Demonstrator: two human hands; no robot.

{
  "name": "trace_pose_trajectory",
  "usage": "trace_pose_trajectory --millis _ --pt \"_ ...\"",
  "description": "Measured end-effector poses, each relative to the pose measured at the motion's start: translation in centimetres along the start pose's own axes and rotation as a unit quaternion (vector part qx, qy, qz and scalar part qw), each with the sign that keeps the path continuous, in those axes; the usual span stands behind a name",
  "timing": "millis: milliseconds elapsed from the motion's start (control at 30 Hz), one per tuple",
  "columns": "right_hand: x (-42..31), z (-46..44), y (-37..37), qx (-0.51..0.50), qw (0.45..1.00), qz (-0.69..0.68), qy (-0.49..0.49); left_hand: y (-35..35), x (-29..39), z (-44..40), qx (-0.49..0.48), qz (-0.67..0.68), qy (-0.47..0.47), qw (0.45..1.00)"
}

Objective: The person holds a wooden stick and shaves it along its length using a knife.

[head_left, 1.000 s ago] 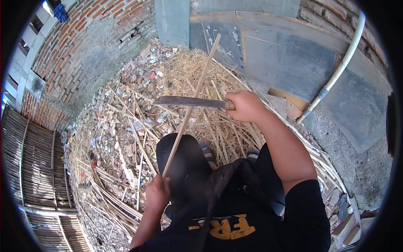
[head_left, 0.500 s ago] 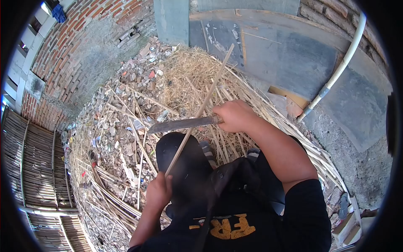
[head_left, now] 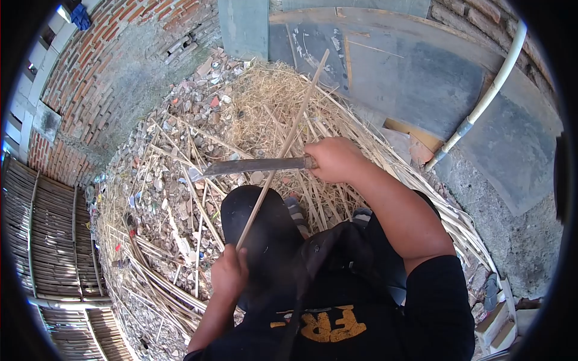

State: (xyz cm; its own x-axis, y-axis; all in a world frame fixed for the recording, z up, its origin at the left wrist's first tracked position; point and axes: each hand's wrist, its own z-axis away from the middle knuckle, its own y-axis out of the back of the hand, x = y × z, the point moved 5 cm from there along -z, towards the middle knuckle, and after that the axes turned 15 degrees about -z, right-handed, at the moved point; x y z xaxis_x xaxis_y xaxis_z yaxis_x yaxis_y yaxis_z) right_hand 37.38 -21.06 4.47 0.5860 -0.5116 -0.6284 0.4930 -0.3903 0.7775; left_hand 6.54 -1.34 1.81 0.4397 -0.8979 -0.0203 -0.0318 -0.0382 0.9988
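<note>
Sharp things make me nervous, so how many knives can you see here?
1 knife: it is gripped in the right hand, crossing the thin strip held by the left hand. Others could be hidden among the rubble.

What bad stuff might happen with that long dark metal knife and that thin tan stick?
The long dark metal knife crosses the thin tan stick in this view, so it might slide down and cut the bare left hand gripping the stick's lower end. It might also slip onto the black-clothed knee that the stick passes across.
</note>
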Motion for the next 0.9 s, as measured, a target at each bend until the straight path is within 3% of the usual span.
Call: trace_pose_trajectory --millis 33,167,500,633,733,833,900 --pt "0.0 -0.3 0.2 -0.014 1.0 0.005 -0.018 0.0 -0.1 0.1 0.003 -0.003 -0.003 1.0" --pt "5.9 -2.8 0.3 0.101 0.984 -0.12 -0.078 0.1 -0.2 0.1 -0.001 -0.008 0.001 1.0" --pt "-0.8 0.1 -1.5 -0.045 0.998 -0.032 -0.015 0.6 0.4 -0.4 -0.021 -0.026 0.004 0.999" --pt "3.5 -2.1 -0.7 0.028 0.989 -0.13 -0.07 0.1 -0.1 0.0 0.002 -0.015 0.014 1.0" --pt "5.3 -2.9 -0.7 0.047 0.987 -0.128 -0.087 0.5 -0.1 0.1 0.005 -0.017 0.011 1.0" --pt "4.4 -2.2 -0.5 0.056 0.989 -0.112 -0.078 0.6 0.1 -0.1 0.005 -0.006 0.006 1.0" --pt "2.8 -1.1 -0.5 0.009 0.993 -0.1 -0.067 0.3 0.1 -0.1 0.008 -0.011 0.004 1.0"
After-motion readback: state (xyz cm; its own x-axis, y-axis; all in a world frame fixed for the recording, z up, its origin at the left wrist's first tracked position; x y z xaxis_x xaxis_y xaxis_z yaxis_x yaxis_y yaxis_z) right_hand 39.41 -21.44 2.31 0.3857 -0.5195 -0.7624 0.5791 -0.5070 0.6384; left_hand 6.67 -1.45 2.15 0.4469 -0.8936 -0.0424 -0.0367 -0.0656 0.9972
